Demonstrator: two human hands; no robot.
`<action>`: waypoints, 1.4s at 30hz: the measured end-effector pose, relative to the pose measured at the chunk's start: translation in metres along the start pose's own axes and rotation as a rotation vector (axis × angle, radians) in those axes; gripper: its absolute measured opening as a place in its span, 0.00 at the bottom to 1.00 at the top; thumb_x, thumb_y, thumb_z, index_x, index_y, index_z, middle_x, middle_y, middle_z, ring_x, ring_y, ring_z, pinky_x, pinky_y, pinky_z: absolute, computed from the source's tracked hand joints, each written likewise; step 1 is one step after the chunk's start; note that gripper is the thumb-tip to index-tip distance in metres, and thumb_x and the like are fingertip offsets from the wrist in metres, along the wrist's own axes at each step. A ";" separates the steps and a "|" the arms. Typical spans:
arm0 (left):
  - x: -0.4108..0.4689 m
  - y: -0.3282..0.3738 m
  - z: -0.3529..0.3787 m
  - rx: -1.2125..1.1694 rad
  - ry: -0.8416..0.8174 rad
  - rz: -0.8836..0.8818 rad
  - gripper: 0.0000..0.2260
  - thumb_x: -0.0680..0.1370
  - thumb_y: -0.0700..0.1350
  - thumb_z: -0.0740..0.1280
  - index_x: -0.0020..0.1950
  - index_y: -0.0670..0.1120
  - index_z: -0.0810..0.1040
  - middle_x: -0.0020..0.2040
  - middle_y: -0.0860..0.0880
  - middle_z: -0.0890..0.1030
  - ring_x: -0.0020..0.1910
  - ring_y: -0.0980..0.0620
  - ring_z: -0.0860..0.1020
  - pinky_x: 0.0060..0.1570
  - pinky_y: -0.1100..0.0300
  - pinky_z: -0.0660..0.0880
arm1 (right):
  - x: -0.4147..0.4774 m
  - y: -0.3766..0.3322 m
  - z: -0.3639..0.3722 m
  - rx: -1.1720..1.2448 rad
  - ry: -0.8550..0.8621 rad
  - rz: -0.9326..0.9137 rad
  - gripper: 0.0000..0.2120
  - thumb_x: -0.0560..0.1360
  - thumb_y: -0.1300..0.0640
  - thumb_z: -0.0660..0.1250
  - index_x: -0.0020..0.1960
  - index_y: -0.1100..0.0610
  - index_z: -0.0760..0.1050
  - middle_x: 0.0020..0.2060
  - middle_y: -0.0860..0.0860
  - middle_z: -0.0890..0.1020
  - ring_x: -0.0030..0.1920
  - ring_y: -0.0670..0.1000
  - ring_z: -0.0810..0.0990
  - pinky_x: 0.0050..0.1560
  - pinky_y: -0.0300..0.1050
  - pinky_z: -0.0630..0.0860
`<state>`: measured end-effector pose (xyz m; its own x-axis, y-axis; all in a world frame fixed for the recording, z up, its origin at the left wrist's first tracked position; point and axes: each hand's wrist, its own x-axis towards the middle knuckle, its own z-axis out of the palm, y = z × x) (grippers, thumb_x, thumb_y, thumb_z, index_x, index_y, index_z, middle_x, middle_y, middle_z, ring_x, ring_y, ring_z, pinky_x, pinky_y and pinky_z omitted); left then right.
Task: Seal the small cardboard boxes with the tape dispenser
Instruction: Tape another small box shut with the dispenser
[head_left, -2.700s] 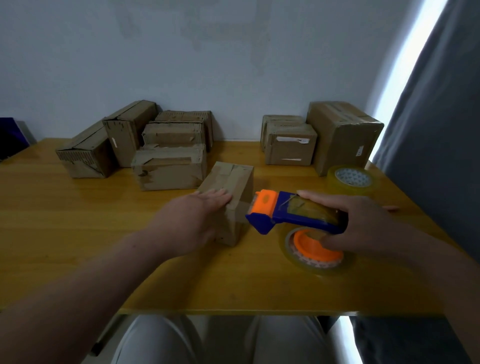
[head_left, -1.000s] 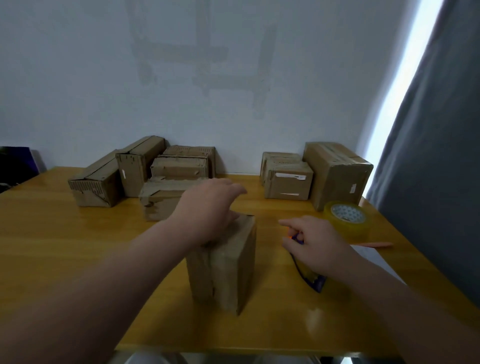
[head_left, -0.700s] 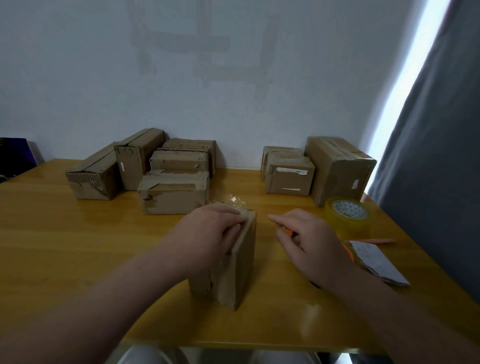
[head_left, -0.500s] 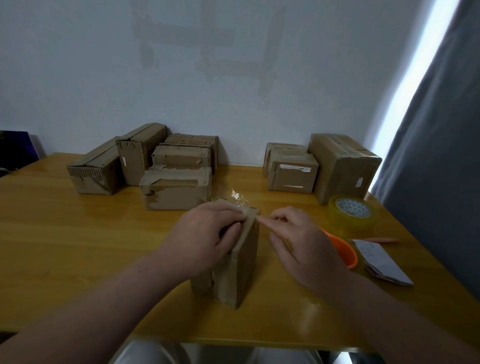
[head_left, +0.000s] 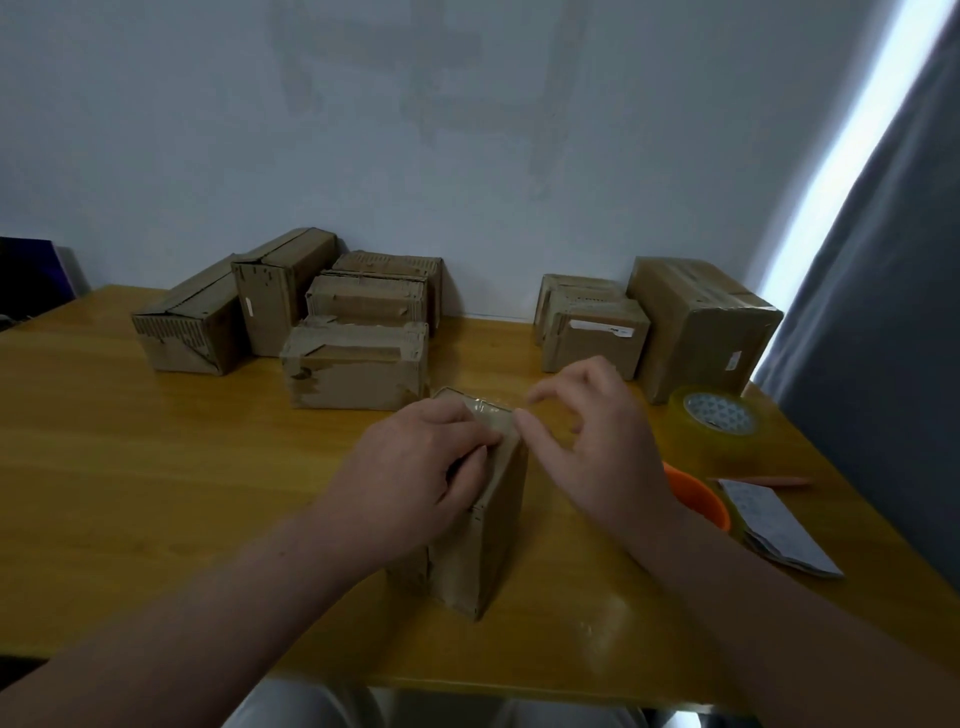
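Right hand (head_left: 597, 457) closer; box (head_left: 493, 525) upright

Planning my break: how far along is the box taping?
Done: clear tape shines across the top of the upright box; the dispenser lies on the table. In hand: the left hand grips that box while the right hand touches the tape at its top edge. Left: the back boxes; whether they are sealed I cannot tell.

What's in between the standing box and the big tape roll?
In the head view, the right hand sits between the box and the tape roll.
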<state>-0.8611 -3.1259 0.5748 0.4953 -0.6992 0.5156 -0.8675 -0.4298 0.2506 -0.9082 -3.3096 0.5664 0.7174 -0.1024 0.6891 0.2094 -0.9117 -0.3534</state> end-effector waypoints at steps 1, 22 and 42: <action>0.000 0.000 0.000 0.002 0.002 0.002 0.18 0.78 0.51 0.55 0.55 0.49 0.82 0.44 0.54 0.78 0.40 0.57 0.75 0.35 0.66 0.71 | 0.004 -0.001 0.001 0.082 -0.012 0.130 0.13 0.72 0.46 0.71 0.52 0.51 0.76 0.45 0.45 0.72 0.44 0.41 0.71 0.39 0.33 0.68; -0.001 -0.003 0.002 -0.018 0.023 0.011 0.18 0.77 0.50 0.55 0.55 0.48 0.83 0.45 0.53 0.80 0.42 0.57 0.77 0.37 0.63 0.75 | 0.015 -0.006 0.028 0.075 -0.006 0.297 0.24 0.79 0.51 0.64 0.25 0.51 0.62 0.21 0.46 0.64 0.24 0.45 0.62 0.26 0.36 0.59; 0.010 -0.033 -0.014 -0.711 -0.238 -0.757 0.26 0.76 0.54 0.66 0.73 0.58 0.63 0.63 0.55 0.68 0.57 0.55 0.70 0.56 0.58 0.68 | 0.011 -0.029 0.009 -0.077 -0.346 0.166 0.17 0.79 0.45 0.59 0.65 0.46 0.74 0.63 0.46 0.74 0.65 0.47 0.64 0.62 0.41 0.59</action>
<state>-0.8279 -3.1105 0.5831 0.8464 -0.5166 -0.1292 -0.1196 -0.4208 0.8992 -0.9007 -3.2805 0.5782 0.9216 -0.1232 0.3681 0.0302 -0.9227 -0.3845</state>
